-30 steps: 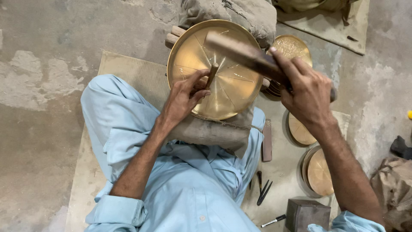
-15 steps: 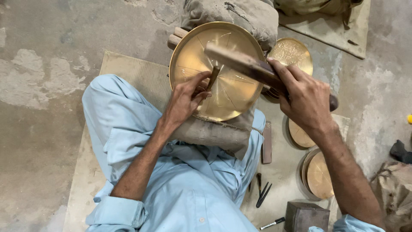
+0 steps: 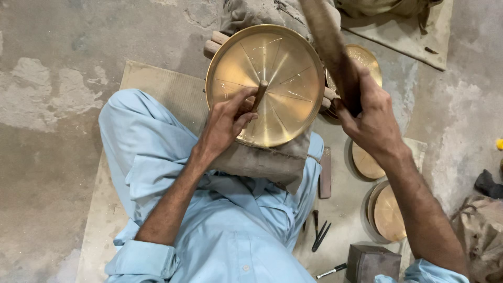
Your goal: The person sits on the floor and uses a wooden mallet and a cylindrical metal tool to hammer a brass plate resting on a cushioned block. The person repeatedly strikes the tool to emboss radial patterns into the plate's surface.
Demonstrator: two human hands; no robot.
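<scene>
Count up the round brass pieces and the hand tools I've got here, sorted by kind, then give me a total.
Large brass plate under the punch: 1
Other brass discs, one behind and two on the floor: 3
Punch in the left hand: 1
Wooden mallet in the right hand: 1
Total: 6

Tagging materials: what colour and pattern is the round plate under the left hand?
Head view: the round plate is shiny golden brass with thin engraved lines radiating from its centre.

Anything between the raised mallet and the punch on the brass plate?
Nothing visible. The mallet, gripped in the right hand, is lifted above the plate; the punch in the left hand has its top end exposed, with open space between them.
</scene>
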